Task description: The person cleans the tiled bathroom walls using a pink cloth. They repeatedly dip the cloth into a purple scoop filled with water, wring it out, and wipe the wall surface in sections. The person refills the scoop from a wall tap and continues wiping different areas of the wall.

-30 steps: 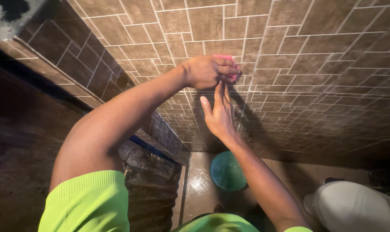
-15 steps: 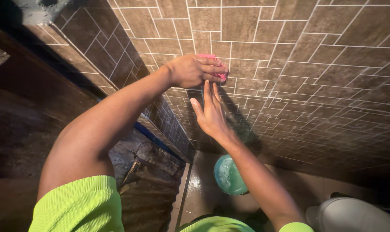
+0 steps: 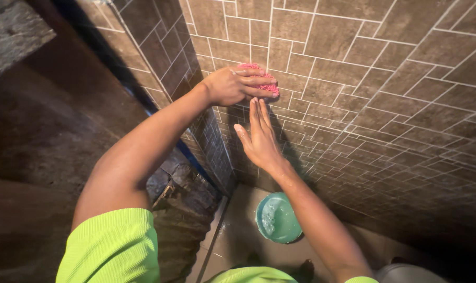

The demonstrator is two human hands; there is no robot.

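My left hand (image 3: 235, 85) presses a pink scrub pad (image 3: 263, 84) against the brown tiled wall (image 3: 364, 78), fingers wrapped over it. Only the pad's top edge and right end show past my fingers. Just below it, my right hand (image 3: 259, 139) lies flat on the same wall with fingers straight and together, pointing up toward the pad, holding nothing. Both arms come out of bright green sleeves at the bottom of the view.
A teal bucket (image 3: 276, 217) with water stands on the wet floor under my right forearm. A dark rough wall (image 3: 49, 131) and a rubble-like heap (image 3: 188, 204) lie to the left. A white rounded fixture (image 3: 405, 273) peeks in at bottom right.
The view has tilted and shifted, so the white fixture has nearly left the frame. Both hands stay on the wall, left over right, with the pad in about the same spot.
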